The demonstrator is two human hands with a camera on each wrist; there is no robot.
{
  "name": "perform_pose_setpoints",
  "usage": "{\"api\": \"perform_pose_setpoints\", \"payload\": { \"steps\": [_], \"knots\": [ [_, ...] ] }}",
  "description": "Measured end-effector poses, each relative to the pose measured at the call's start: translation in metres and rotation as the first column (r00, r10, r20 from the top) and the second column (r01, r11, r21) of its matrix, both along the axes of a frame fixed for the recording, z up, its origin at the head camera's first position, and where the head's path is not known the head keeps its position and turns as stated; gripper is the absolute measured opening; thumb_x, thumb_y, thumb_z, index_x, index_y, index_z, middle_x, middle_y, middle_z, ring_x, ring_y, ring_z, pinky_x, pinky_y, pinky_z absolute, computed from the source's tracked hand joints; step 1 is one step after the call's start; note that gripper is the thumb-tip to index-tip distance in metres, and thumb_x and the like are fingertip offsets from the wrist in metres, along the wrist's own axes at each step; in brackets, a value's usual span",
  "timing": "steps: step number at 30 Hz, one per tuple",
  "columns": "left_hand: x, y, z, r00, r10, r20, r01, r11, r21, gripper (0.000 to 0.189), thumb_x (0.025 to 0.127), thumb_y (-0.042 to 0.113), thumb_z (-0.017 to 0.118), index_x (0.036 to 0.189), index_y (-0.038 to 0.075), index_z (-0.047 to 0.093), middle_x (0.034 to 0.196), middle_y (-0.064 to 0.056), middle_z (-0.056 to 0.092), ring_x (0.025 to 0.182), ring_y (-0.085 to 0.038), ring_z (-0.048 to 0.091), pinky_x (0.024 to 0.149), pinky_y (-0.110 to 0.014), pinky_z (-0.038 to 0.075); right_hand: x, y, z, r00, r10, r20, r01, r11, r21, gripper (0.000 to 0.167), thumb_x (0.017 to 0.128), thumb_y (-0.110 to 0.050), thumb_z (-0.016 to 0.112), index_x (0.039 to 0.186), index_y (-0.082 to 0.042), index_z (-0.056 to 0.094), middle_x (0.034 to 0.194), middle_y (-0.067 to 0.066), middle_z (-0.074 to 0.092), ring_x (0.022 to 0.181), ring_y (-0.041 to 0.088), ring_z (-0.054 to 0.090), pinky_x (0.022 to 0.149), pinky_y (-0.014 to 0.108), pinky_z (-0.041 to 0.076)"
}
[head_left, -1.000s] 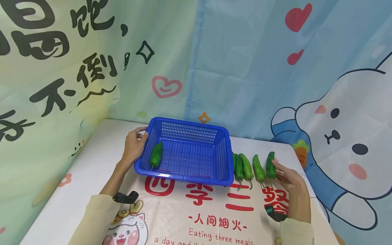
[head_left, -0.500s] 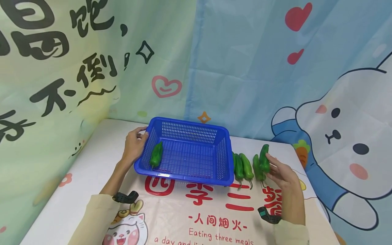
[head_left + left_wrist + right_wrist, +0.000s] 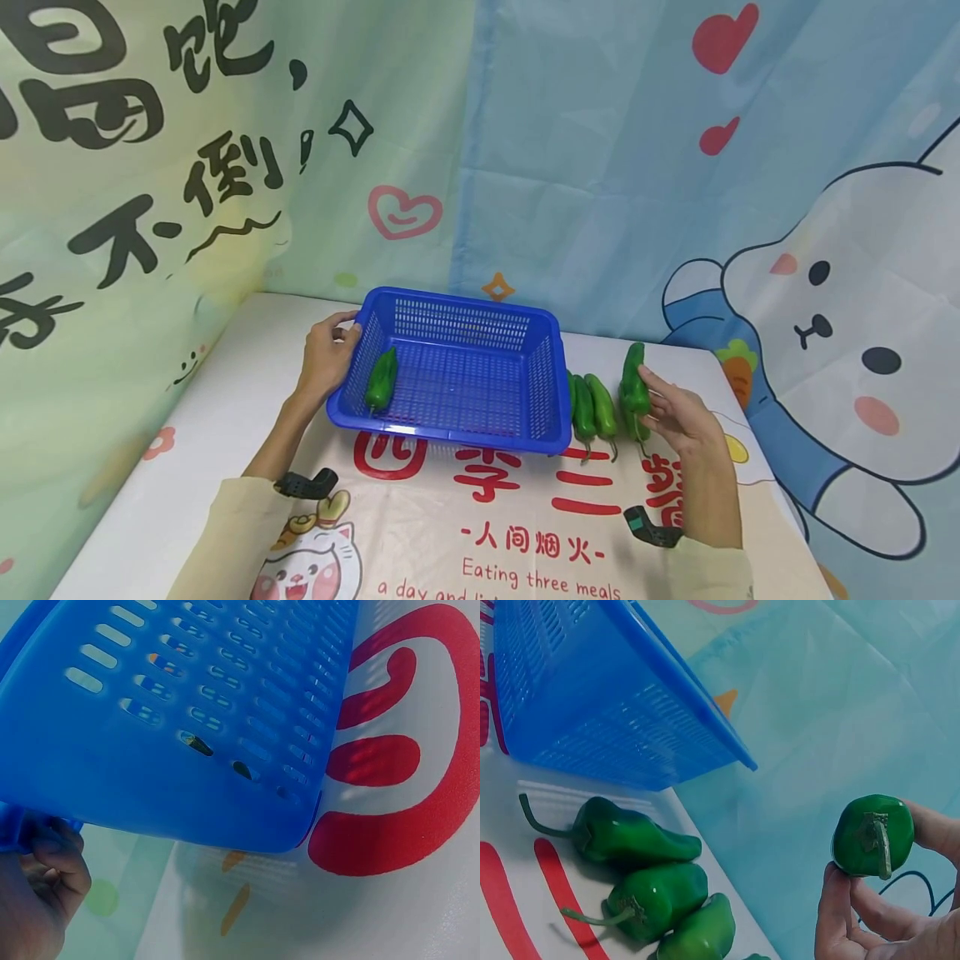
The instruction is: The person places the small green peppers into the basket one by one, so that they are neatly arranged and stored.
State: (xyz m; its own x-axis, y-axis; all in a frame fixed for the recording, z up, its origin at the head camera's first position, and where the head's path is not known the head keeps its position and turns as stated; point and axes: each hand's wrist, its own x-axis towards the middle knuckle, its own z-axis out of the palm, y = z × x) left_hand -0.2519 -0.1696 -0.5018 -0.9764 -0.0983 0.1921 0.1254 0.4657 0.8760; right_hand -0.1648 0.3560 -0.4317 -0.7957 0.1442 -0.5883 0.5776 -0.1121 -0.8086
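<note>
A blue plastic basket (image 3: 448,437) stands on the table with one green pepper (image 3: 382,381) lying at its left end. My left hand (image 3: 327,360) grips the basket's left rim; in the left wrist view its fingers (image 3: 67,862) curl under the edge. Between thumb and fingers, my right hand (image 3: 686,421) holds another green pepper (image 3: 634,383) above the table. That pepper's stem end (image 3: 873,836) faces the right wrist camera. Several more peppers (image 3: 602,406) lie in a row right of the basket, one partly hidden below the held one.
A cloth with red lettering (image 3: 528,543) covers the white table (image 3: 187,417). Printed curtains (image 3: 592,167) rise behind it and on the left. In the right wrist view, the loose peppers (image 3: 660,896) lie close to the basket's side wall (image 3: 592,705).
My right hand has lifted the rightmost pepper off the table and moved it left, over the neighbouring pepper. The left hand and the basket have stayed in place.
</note>
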Motion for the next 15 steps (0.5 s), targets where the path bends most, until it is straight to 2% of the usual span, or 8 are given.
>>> {"api": "perform_pose_setpoints", "payload": {
  "steps": [2,4,6,8,11,13,15],
  "knots": [
    [0.000,0.000,0.000,1.000,0.000,0.002,0.000,1.000,0.000,0.040,0.112,0.015,0.058,0.147,-0.003,0.064,0.096,-0.027,0.076,0.066,-0.009,0.065,0.057,-0.020,0.050,0.001,-0.003,0.002,1.000,-0.001,-0.002,0.001,1.000,-0.006,0.118,0.101,-0.057,0.071,0.176,-0.016,-0.011,0.150,0.001,0.047,0.128,0.011,0.051,0.105,0.023,0.056],
    [0.000,0.000,0.000,1.000,0.002,0.004,-0.002,1.000,-0.005,0.040,0.112,0.016,0.058,0.147,-0.003,0.064,0.096,-0.027,0.076,0.066,-0.009,0.066,0.057,-0.021,0.051,0.001,-0.006,0.003,1.000,-0.002,-0.007,0.002,1.000,-0.015,0.119,0.102,-0.055,0.071,0.175,-0.017,-0.015,0.147,-0.001,0.049,0.124,0.009,0.053,0.092,0.019,0.057],
    [0.000,0.000,-0.001,1.000,0.004,0.003,-0.004,1.000,-0.008,0.040,0.112,0.016,0.057,0.147,-0.003,0.064,0.096,-0.027,0.076,0.067,-0.010,0.066,0.057,-0.021,0.051,0.002,-0.010,0.003,1.000,-0.003,-0.019,0.003,1.000,-0.018,0.120,0.102,-0.053,0.072,0.174,-0.018,-0.018,0.137,-0.004,0.055,0.118,0.006,0.057,0.091,0.019,0.057],
    [0.000,0.000,-0.001,1.000,0.004,0.002,-0.004,1.000,-0.005,0.040,0.112,0.016,0.057,0.147,-0.003,0.064,0.095,-0.026,0.075,0.066,-0.010,0.065,0.057,-0.021,0.050,0.002,-0.013,0.002,0.999,-0.002,-0.032,0.001,1.000,-0.022,0.123,0.102,-0.052,0.072,0.172,-0.020,-0.023,0.127,-0.006,0.059,0.111,0.003,0.061,0.104,0.024,0.058],
    [0.000,0.000,-0.001,1.000,0.002,0.001,-0.002,1.000,-0.001,0.040,0.112,0.015,0.057,0.147,-0.003,0.064,0.094,-0.026,0.075,0.065,-0.010,0.065,0.057,-0.021,0.050,0.002,-0.018,0.001,0.999,-0.005,-0.047,0.004,0.999,-0.035,0.126,0.102,-0.049,0.073,0.170,-0.023,-0.030,0.127,-0.005,0.061,0.106,0.002,0.065,0.123,0.036,0.045],
    [0.000,0.000,-0.001,1.000,0.000,0.001,0.000,1.000,0.003,0.040,0.112,0.015,0.057,0.147,-0.003,0.064,0.094,-0.026,0.075,0.065,-0.010,0.066,0.056,-0.021,0.050,0.002,-0.021,0.001,0.999,-0.002,-0.053,-0.001,0.999,-0.048,0.128,0.103,-0.048,0.072,0.167,-0.024,-0.036,0.131,-0.004,0.060,0.108,0.002,0.066,0.129,0.043,0.035],
    [0.000,0.000,-0.001,1.000,0.001,0.002,-0.001,1.000,0.003,0.040,0.112,0.016,0.057,0.147,-0.003,0.064,0.095,-0.027,0.076,0.066,-0.010,0.066,0.057,-0.021,0.051,0.001,-0.023,0.001,0.998,0.009,-0.061,-0.013,0.999,-0.052,0.126,0.104,-0.047,0.072,0.167,-0.023,-0.035,0.136,-0.002,0.057,0.113,0.003,0.064,0.129,0.044,0.034]
  ]
}}
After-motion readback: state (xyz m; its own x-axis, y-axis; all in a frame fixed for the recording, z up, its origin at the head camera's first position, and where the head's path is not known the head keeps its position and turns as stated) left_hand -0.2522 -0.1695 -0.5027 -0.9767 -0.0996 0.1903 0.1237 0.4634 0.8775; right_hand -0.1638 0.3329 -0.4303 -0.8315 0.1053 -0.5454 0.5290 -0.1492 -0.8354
